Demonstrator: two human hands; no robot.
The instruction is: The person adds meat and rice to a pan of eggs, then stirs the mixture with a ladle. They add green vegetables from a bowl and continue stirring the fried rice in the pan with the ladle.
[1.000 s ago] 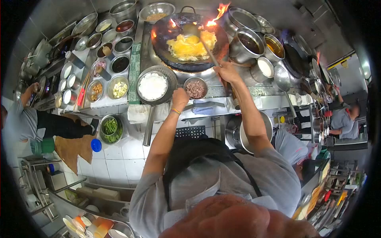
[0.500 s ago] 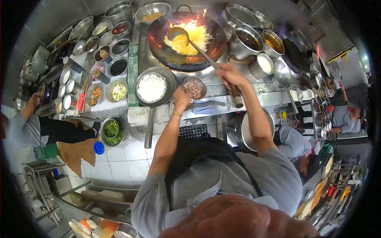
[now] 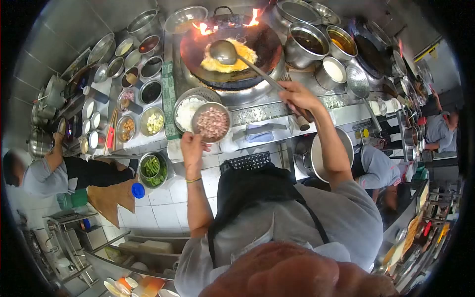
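Note:
My left hand grips the edge of a small steel bowl full of diced pinkish meat. The bowl is tilted toward me and overlaps a perforated strainer that holds white rice. With my right hand I hold the long handle of a ladle; its round bowl is over the wok. Yellow cooked egg spreads in the wok beneath the ladle. Flames rise along the wok's far rim.
Left of the wok stand several small ingredient bowls and squeeze bottles. Steel pots of liquid and a skimmer are on the right. A vegetable pot sits lower left. Other people work on both sides.
My left hand has moved left and toward me, and the bowl of meat now partly covers the rice. The ladle has turned over, its rounded back showing. Flames have shrunk to the far rim.

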